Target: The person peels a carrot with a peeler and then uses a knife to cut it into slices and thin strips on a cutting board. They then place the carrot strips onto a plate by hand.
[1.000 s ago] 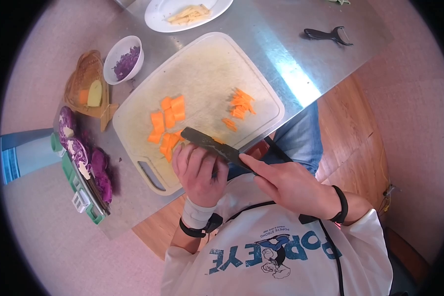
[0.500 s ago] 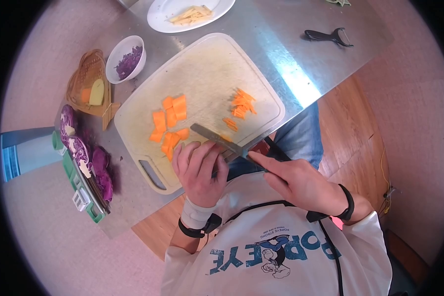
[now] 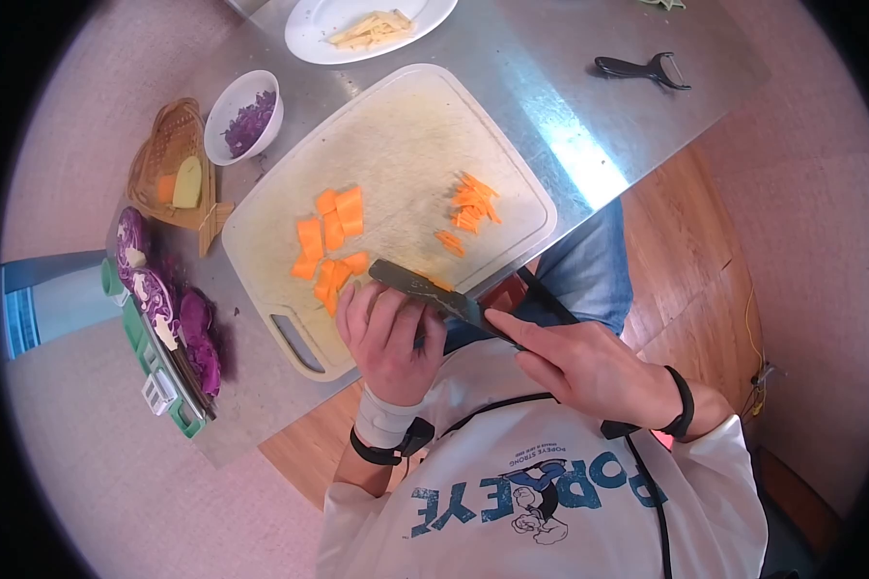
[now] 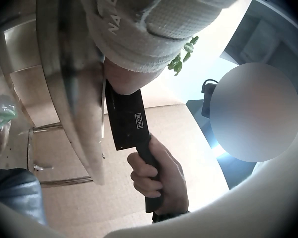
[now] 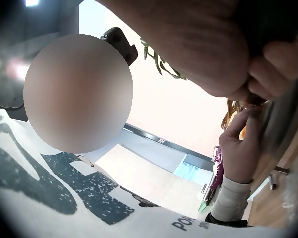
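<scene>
A dark broad-bladed kitchen knife (image 3: 423,291) is gripped by its handle in my right hand (image 3: 589,365); the left wrist view shows the fingers wrapped round that handle. My left hand (image 3: 388,338), fingers bent, holds carrot at the near edge of the cutting board (image 3: 386,145), right beside the blade. Most of that carrot is hidden under the hand and knife; a bit of orange carrot (image 3: 442,282) shows past the blade. Flat carrot slices (image 3: 334,227) lie left of centre on the board, and a small heap of thin carrot strips (image 3: 473,205) lies to the right.
Left of the board stand a white bowl (image 3: 271,121) of shredded purple cabbage, a wicker basket (image 3: 153,159) and cut red cabbage (image 3: 154,294) by a green slicer. Behind it is a white plate (image 3: 304,29) with pale strips. A black peeler (image 3: 637,68) lies far right.
The knife in my right hand lifted and drew back to the right, then came down again beside the left fingers. My left hand has stayed nearly in place.
</scene>
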Tool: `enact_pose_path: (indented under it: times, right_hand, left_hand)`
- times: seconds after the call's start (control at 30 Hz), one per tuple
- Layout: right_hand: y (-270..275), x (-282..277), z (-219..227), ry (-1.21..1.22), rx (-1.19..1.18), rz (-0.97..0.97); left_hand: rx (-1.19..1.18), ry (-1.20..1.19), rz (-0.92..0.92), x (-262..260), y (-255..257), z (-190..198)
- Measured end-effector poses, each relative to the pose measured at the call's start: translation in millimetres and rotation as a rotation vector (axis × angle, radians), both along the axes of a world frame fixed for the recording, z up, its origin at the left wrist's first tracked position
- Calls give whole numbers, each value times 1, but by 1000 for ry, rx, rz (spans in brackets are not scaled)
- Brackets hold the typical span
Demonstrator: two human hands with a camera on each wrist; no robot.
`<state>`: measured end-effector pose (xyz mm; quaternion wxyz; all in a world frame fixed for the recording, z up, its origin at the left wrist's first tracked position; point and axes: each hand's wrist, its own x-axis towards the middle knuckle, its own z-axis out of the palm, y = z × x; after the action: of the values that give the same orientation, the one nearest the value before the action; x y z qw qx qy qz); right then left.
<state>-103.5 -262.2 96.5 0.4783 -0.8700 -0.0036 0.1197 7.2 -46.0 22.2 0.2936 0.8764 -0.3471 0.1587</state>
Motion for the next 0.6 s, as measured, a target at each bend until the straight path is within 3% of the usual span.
enact_pose_path:
  times: [0.43,0.6]
  right_hand:
    - [8,12,0,38,-8,-16]
    - [0,14,-2,31,110,-131]
  left_hand:
    - [-14,11,-5,0,-1,1]
    - [-14,24,-9,1,-2,4]
